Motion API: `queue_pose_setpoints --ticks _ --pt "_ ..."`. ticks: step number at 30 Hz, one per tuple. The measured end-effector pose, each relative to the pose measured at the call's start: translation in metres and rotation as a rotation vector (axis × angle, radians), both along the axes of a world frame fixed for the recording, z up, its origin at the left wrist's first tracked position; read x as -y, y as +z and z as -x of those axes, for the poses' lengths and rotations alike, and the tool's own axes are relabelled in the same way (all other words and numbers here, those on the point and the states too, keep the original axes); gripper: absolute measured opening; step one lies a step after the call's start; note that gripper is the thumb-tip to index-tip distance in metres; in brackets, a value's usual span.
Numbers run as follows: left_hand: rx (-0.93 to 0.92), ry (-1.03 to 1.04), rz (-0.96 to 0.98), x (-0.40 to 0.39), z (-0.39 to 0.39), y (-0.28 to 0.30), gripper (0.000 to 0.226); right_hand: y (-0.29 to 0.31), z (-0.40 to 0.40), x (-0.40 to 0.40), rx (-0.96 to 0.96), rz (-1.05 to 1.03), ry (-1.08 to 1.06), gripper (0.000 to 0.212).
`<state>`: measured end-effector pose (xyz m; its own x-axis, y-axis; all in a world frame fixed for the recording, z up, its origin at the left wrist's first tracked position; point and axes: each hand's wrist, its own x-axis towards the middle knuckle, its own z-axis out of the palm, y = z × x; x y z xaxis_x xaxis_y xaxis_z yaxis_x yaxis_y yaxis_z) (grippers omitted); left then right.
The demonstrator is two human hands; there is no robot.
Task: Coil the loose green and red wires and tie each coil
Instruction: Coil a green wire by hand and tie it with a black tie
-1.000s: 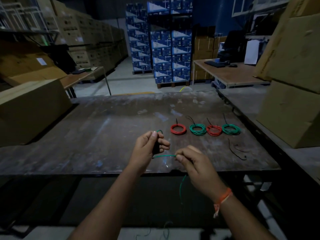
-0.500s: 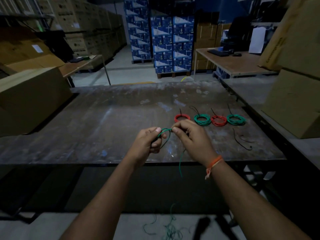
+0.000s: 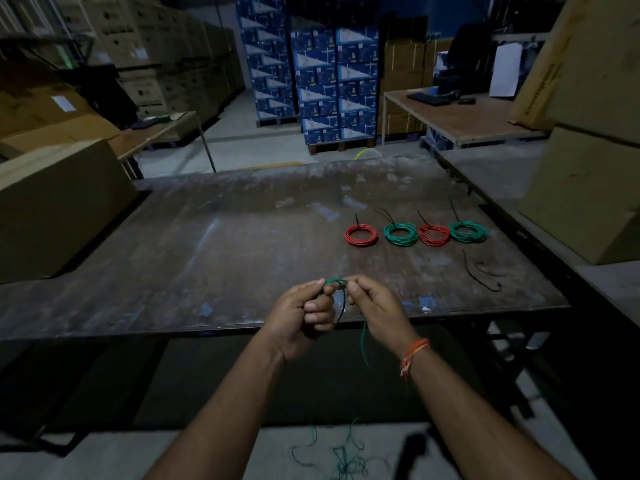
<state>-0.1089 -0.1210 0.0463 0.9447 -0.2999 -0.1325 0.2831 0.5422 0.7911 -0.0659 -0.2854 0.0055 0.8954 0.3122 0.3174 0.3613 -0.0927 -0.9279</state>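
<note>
My left hand [image 3: 300,313] grips a small coil of green wire [image 3: 334,284] over the table's near edge. My right hand [image 3: 375,308] pinches the same wire just to the right of the coil. The wire's loose tail [image 3: 363,341] hangs down past the edge to a green tangle on the floor [image 3: 343,459]. Several tied coils lie in a row on the table [image 3: 207,258]: a red coil [image 3: 361,234], a green coil [image 3: 401,234], a second red coil [image 3: 433,234] and a second green coil [image 3: 468,231].
Loose black ties [image 3: 483,273] lie on the table right of my hands. A large cardboard box [image 3: 52,209] stands at the table's left, and stacked cardboard boxes [image 3: 585,188] stand at its right. Blue cartons [image 3: 311,81] and another table [image 3: 464,116] are behind.
My right hand moved from below and right of my left hand up to the coil, laying wire onto it. Both hands now sit close together.
</note>
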Motion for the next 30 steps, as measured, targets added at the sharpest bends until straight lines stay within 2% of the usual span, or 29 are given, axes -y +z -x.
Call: queue_pose_setpoints --ticks 6,9,14,18,20,24,28,30 --pt "0.0 0.039 -0.053 0.008 0.008 -0.004 0.022 0.008 -0.001 0.003 0.052 0.005 -0.051 0.026" --pt "-0.021 0.076 0.008 0.01 0.011 -0.003 0.024 0.01 -0.003 0.002 0.014 0.009 -0.046 0.028" --pt "0.0 0.106 0.119 0.011 0.019 -0.003 0.027 0.017 0.003 -0.005 -0.185 -0.143 -0.036 0.028" --pt "0.0 0.19 0.226 0.012 0.021 -0.001 0.026 0.016 0.009 -0.011 -0.375 -0.207 0.126 0.029" --pt "0.013 0.221 0.189 0.009 0.02 -0.003 0.024 0.014 0.008 -0.012 -0.418 -0.215 0.141 0.03" --pt "0.073 0.215 -0.084 -0.001 0.019 -0.015 0.016 0.016 0.005 -0.015 -0.411 -0.221 0.08 0.028" --pt "0.049 0.211 -0.148 -0.007 0.024 -0.012 0.029 0.022 0.004 -0.012 -0.319 -0.102 0.089 0.033" --pt "0.084 0.198 -0.159 -0.008 0.026 -0.008 0.022 0.025 0.004 -0.011 -0.298 -0.076 0.106 0.037"
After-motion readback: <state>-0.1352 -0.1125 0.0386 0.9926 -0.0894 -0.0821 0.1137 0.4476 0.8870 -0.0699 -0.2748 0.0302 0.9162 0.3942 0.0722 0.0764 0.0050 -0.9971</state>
